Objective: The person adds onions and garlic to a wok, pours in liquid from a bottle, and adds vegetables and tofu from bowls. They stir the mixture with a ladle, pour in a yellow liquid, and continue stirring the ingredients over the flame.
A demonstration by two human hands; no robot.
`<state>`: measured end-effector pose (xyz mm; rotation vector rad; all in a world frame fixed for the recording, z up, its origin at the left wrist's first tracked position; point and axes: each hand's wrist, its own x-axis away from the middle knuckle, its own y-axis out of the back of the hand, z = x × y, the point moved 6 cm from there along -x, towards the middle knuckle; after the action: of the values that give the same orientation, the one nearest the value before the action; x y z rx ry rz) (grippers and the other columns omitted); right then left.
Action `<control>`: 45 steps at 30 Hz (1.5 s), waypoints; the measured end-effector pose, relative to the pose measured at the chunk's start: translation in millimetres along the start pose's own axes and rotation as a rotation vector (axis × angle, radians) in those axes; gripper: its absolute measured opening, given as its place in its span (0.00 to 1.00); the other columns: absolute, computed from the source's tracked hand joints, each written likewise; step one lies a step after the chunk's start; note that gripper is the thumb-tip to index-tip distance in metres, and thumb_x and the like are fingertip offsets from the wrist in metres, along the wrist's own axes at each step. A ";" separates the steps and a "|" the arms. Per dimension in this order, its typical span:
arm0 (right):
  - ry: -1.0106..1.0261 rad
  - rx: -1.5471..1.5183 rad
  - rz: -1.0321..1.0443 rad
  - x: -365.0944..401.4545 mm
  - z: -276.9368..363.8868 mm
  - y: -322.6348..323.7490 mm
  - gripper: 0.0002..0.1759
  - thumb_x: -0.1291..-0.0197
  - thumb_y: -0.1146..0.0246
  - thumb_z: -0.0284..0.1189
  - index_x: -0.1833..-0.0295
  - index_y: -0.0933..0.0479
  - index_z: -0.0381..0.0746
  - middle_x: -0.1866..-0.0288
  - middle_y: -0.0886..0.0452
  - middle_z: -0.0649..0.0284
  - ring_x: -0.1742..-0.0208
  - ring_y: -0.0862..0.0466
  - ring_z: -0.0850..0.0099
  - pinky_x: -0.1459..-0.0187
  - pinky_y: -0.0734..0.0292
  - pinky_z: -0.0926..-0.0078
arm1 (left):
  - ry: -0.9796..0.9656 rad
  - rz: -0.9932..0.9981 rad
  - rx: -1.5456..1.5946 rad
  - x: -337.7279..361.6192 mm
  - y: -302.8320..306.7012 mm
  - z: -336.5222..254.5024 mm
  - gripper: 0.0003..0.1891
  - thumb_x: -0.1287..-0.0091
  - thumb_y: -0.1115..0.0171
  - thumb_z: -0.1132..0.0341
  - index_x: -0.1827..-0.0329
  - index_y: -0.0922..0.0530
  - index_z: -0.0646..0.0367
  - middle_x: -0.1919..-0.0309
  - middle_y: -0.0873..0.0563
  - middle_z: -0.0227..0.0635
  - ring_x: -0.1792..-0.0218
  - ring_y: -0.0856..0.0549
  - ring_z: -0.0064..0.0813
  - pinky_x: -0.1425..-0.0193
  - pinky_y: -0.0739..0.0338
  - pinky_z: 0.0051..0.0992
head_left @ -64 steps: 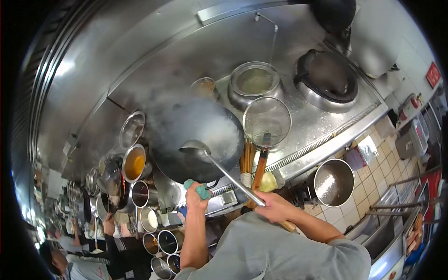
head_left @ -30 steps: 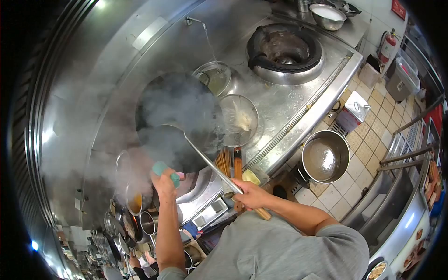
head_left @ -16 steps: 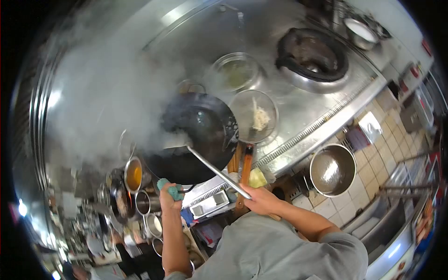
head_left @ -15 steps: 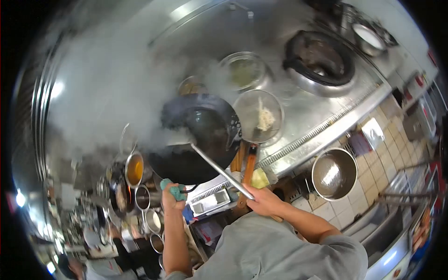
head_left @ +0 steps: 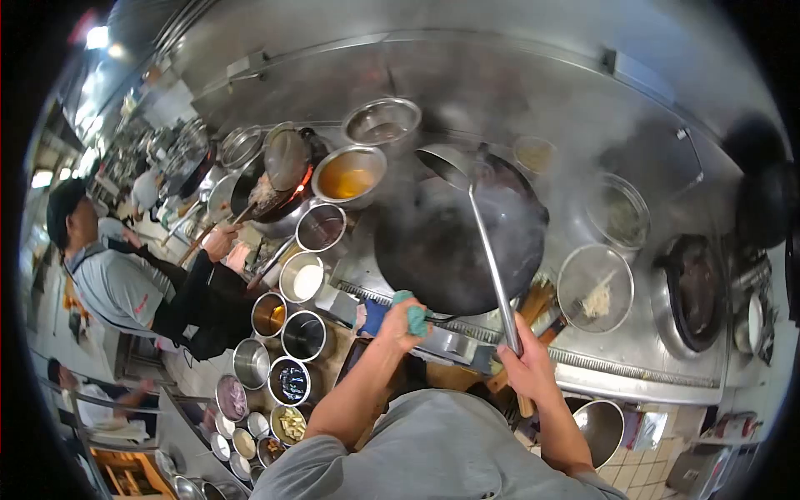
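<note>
A dark wok (head_left: pixel 454 267) sits on the range, with steam rising from it. My left hand (head_left: pixel 398 327) is closed round a folded green cloth (head_left: pixel 413 312) at the wok's handle. In my right hand (head_left: pixel 529 358) is a long metal ladle (head_left: pixel 487 250). Its bowl (head_left: pixel 447 165) hangs over the wok's far left rim. Right of the wok, a mesh strainer (head_left: pixel 596 292) holds a pale clump of food. Beyond the wok's left side stands a metal bowl of orange liquid (head_left: pixel 347 177).
Several pots of seasonings and ingredients, among them a pot of white powder (head_left: pixel 307 282), line the left side. A co-worker (head_left: pixel 125 283) cooks at a flaming wok on the left. A second wok (head_left: pixel 692 292) rests at the right; a large metal pot (head_left: pixel 600 429) is lower right.
My view has swung left. The ladle's bowl has gone from inside the wok to above its far rim. Less steam covers the scene. My left hand stays at the wok's handle.
</note>
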<state>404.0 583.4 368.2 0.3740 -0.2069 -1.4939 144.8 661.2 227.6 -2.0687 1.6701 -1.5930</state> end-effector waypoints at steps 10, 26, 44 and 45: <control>-0.139 -0.117 0.298 -209.6 50.9 -219.4 0.41 0.38 0.39 0.24 0.18 0.43 0.33 0.76 0.22 0.62 0.86 0.24 0.75 0.83 0.28 0.70 | -0.106 0.275 0.015 -70.8 -15.5 -20.2 0.19 0.25 0.37 0.56 0.36 0.25 0.55 0.46 0.16 0.34 0.48 0.14 0.34 0.49 0.18 0.37; -0.414 -0.550 0.236 -286.9 37.7 -310.1 0.42 0.38 0.39 0.21 0.18 0.44 0.34 0.78 0.26 0.63 0.89 0.27 0.72 0.86 0.29 0.69 | 0.053 0.429 -0.034 -148.1 7.8 6.9 0.13 0.19 0.47 0.59 0.42 0.24 0.56 0.50 0.15 0.39 0.50 0.14 0.37 0.46 0.16 0.41; -0.422 -0.979 0.135 -168.6 32.5 -155.6 0.39 0.33 0.43 0.20 0.17 0.45 0.38 0.76 0.28 0.63 0.88 0.30 0.75 0.84 0.31 0.72 | 0.159 0.141 -0.282 -104.1 -14.6 -36.7 0.09 0.35 0.35 0.57 0.58 0.21 0.50 0.64 0.18 0.30 0.58 0.18 0.27 0.54 0.24 0.43; -0.440 -0.942 0.111 -152.4 29.6 -138.5 0.39 0.34 0.43 0.20 0.17 0.44 0.38 0.76 0.27 0.63 0.88 0.30 0.75 0.84 0.31 0.72 | 0.153 0.124 -0.278 -98.9 -18.9 -39.5 0.05 0.36 0.36 0.59 0.64 0.21 0.47 0.71 0.19 0.28 0.63 0.19 0.26 0.56 0.26 0.47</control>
<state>253.3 726.6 359.2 -0.7126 0.1415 -1.3835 140.6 763.1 191.6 -1.9493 2.1373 -1.5959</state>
